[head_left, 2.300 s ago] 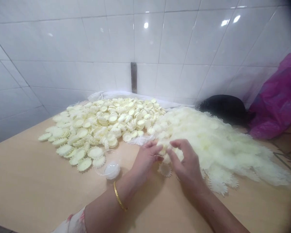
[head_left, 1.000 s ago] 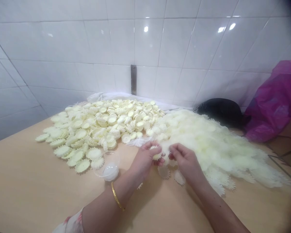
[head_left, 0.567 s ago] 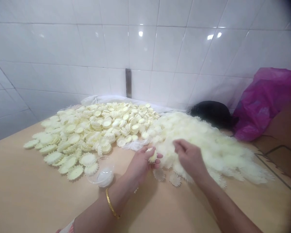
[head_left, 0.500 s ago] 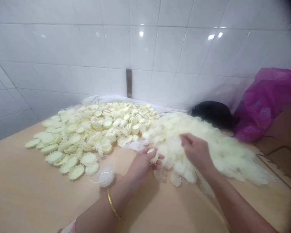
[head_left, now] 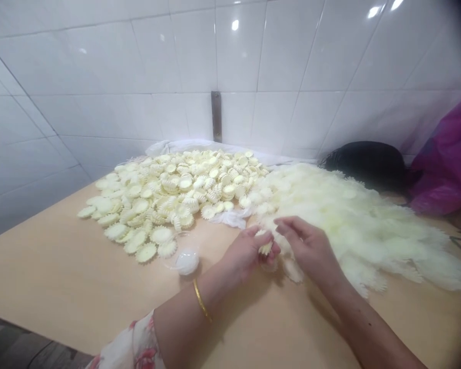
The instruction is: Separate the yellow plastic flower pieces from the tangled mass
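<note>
My left hand [head_left: 249, 251], with a gold bangle at its wrist, is closed on a pale yellow disc [head_left: 266, 248] with a scalloped edge. Just to the right, my right hand [head_left: 309, 243] has thumb and forefinger pinched close to the disc; what lies between them is too small to tell. Behind my left hand spreads a heap of stiff, cup-like scalloped discs [head_left: 165, 192]. Beyond and beside my right hand lies a wide pile of thin, filmy scalloped pieces [head_left: 361, 225], pale yellow-white. A small clear dish [head_left: 187, 261] holding something white stands left of my left wrist.
Everything lies on a light wood table [head_left: 61, 271] against a white tiled wall [head_left: 157, 56]. White plastic sheeting [head_left: 230, 218] shows between and behind the piles. At the back right are a dark rounded object [head_left: 364, 161] and a magenta plastic bag [head_left: 445, 159].
My right hand has come from over the filmy pile down and toward my left hand, near the disc. The view has shifted, so the piles sit differently in it.
</note>
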Motion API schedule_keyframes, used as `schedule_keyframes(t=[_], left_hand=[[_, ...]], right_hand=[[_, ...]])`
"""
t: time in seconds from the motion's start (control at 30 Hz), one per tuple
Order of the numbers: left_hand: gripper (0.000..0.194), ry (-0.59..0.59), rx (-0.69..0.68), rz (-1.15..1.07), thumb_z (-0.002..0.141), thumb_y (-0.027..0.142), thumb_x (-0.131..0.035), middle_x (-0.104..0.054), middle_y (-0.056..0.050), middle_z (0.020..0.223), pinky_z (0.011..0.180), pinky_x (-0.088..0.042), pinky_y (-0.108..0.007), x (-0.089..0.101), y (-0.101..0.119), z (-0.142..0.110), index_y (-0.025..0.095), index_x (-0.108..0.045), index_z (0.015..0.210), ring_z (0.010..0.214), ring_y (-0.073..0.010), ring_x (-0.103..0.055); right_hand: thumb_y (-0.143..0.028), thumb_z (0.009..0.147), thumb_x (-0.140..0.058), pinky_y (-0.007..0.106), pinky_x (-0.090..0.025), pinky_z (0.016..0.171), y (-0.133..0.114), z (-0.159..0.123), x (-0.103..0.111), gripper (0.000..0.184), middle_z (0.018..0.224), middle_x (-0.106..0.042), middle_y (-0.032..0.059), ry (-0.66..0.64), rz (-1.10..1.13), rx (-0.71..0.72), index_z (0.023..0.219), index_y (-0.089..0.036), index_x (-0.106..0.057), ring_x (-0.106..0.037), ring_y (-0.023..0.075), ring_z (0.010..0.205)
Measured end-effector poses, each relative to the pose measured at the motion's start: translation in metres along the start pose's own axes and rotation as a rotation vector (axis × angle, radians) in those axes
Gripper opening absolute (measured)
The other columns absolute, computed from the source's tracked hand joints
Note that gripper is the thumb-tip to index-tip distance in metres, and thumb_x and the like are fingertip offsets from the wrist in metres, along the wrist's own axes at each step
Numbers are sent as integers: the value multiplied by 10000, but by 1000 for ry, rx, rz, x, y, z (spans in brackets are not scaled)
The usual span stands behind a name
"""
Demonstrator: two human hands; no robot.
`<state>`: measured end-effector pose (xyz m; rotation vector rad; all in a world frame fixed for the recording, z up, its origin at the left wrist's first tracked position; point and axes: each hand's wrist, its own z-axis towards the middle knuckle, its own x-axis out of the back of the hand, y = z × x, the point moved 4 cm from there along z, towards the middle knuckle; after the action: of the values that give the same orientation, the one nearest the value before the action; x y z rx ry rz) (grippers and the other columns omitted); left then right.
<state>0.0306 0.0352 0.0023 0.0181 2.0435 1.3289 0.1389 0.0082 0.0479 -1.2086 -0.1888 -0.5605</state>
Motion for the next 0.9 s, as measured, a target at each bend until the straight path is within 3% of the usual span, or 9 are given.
schedule_keyframes(t=[0.13, 0.27, 0.5, 0.7, 0.9], left_hand=[[120, 31, 42, -111, 735, 222, -577, -568, -34, 649, 485, -428, -219, 1, 0, 2, 121, -528, 776, 519, -105, -536], [328, 14, 148, -226, 834, 387, -414, -609, -87, 689, 525, -459, -247, -2, -2, 2, 90, -553, 832, 568, -138, -578], [349, -31, 162, -304, 869, 360, -333, -630, -111, 783, 573, -482, -261, -7, 0, 0, 80, -531, 934, 645, -167, -621], [255, -3, 202, -341, 845, 289, -392, -615, -91, 792, 639, -503, -321, -3, -6, 4, 91, -507, 956, 629, -177, -625], [101, 28, 124, -155, 729, 118, -549, -592, -72, 753, 600, -499, -257, 4, -6, 6, 73, -571, 817, 617, -130, -596]], right_hand=[[-304, 768, -526, 277, -427, 651, 2, -7, -10, 140, 751, -616, 21, -88, 42, 4, 799, -187, -598, -558, 155, 682], [-249, 719, -575, 253, -417, 589, 4, -9, -15, 71, 738, -553, 6, -105, -27, 15, 737, -195, -532, -514, 141, 662], [-226, 721, -557, 215, -384, 506, 16, -5, -16, 81, 647, -475, -34, -158, 85, -100, 688, -198, -488, -450, 108, 574], [-240, 778, -479, 234, -373, 513, 27, -3, -15, 149, 574, -501, -21, -142, 8, -70, 638, -191, -498, -471, 121, 548], [-218, 801, -420, 246, -371, 543, 26, -4, -17, 168, 603, -532, -1, -67, -179, 52, 647, -191, -483, -493, 137, 586]])
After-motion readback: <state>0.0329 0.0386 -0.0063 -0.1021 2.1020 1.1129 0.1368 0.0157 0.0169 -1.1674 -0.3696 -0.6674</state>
